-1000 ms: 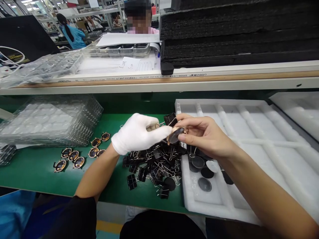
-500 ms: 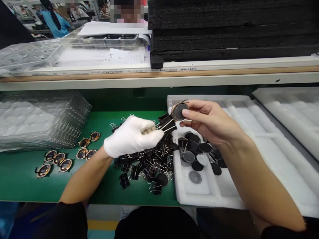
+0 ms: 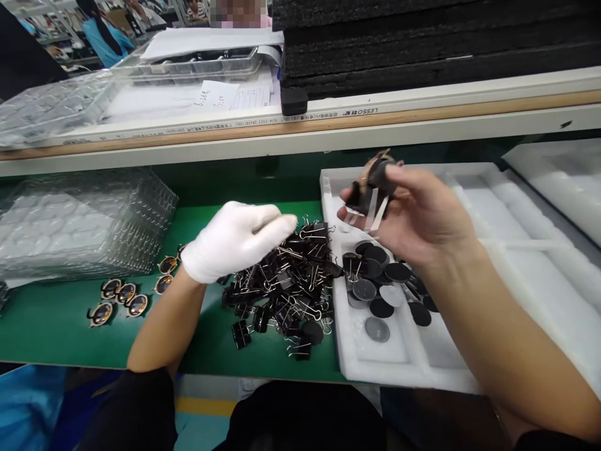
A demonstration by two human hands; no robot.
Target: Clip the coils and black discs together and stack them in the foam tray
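Green desk (image 3: 206, 351), white shelf (image 3: 188, 141) running above it. Right hand (image 3: 425, 219), bare, is raised over the near-left part of a white foam tray (image 3: 339, 347). Its grip is clamped on a small bundle: gold-coloured eyewear piece (image 3: 374, 164), round dark disc (image 3: 385, 180) under the thumb, black binder clip (image 3: 364, 199) with its metal handles pointing down. Bundle blurred; exact contact between the parts cannot be told.

Left hand (image 3: 235, 241), white-gloved, hovers over the upper left of a heap of binder clips (image 3: 282, 288); grip together, thumb against fingers.

The heap lies directly on the desk, just beside the foam tray. One dark disc (image 3: 312, 332) sits at its near edge. Inside the tray: loose round discs (image 3: 364, 289), mostly black, some grey or pale, overlapping, plus an upright clip (image 3: 353, 264). Left of the gloved hand, round tinted sunglasses (image 3: 126, 293) lie on the desk, near stacked clear plastic trays (image 3: 84, 232).
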